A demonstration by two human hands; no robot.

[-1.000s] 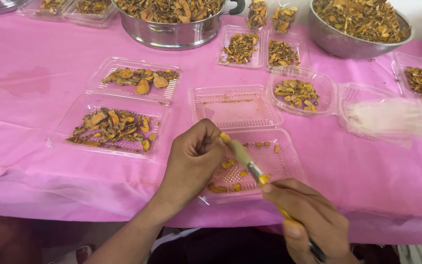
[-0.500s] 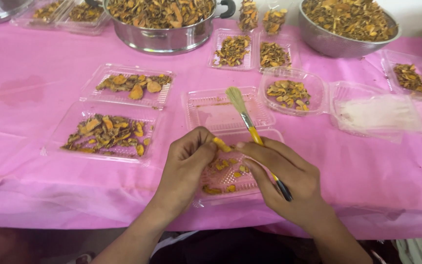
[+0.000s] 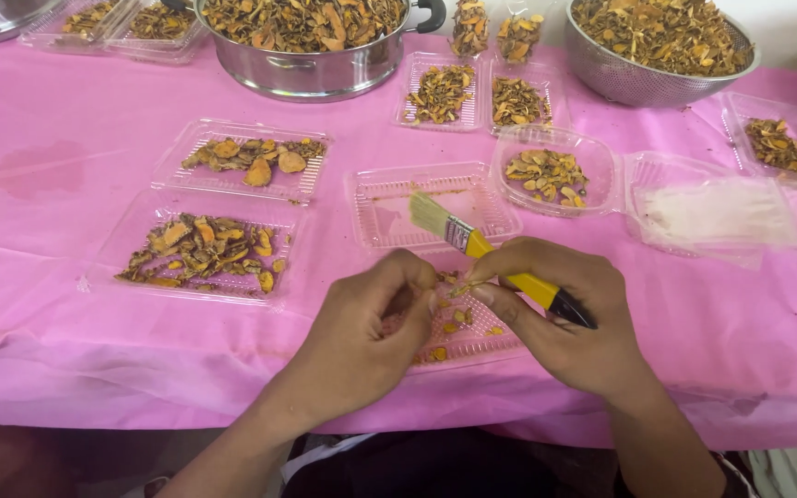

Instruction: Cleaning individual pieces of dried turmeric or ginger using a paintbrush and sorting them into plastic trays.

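My right hand grips a small paintbrush with a yellow and black handle, bristles pointing up and left. My left hand is curled beside it, fingertips meeting the right fingertips over a small orange dried slice. Both hands hover above a clear plastic tray holding a few orange pieces. The tray's hinged lid lies open just beyond, with nothing in it.
A pink cloth covers the table. Two filled clear trays lie at left. A round container of slices and its lid sit at right. A steel pot and colander stand behind.
My right hand has risen from the near edge and turned the brush upward. Both hands have come together over the front tray, fingertips now pinching a small slice.
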